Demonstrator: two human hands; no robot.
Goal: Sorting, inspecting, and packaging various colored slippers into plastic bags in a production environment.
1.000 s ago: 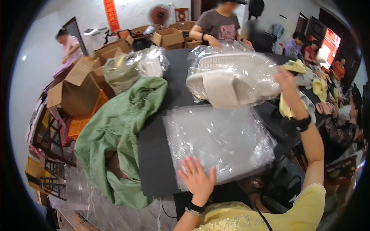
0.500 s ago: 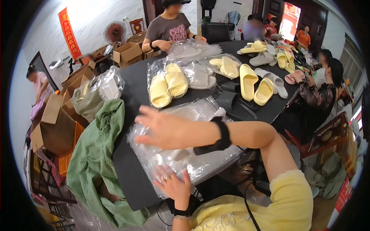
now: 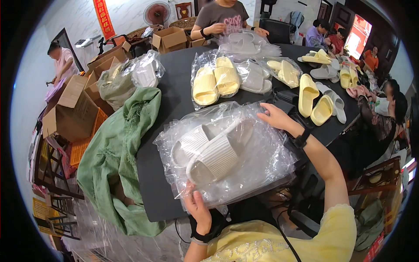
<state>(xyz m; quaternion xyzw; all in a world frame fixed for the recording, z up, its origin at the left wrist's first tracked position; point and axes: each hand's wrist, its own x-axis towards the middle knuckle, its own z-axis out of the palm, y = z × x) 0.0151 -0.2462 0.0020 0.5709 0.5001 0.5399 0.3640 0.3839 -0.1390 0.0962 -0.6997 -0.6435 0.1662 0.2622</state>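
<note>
A pair of white ribbed slippers (image 3: 214, 155) lies in a clear plastic bag (image 3: 266, 153), on top of a stack of similar bags at the table's near edge. At the bag's lower left corner, my left hand (image 3: 199, 214) has its thumb on top and its fingers partly hidden by plastic, closed on the edge. My right hand (image 3: 281, 120) reaches to the far right corner and pinches the bag's edge there. Beyond the stack sit bagged yellow slippers (image 3: 216, 81) and bagged grey slippers (image 3: 254, 77).
Loose yellow slippers (image 3: 308, 94) and black slippers (image 3: 286, 100) lie on the black table (image 3: 150, 192) to the right. A green sack (image 3: 118, 174) drapes over its left side, near cardboard boxes (image 3: 76, 105). A person (image 3: 222, 19) handles bagged slippers across the table; others sit at right.
My right hand has swept from over the stack to the bag's far right corner. The white slippers now show plainly in the bag. My left hand has closed on the near edge.
</note>
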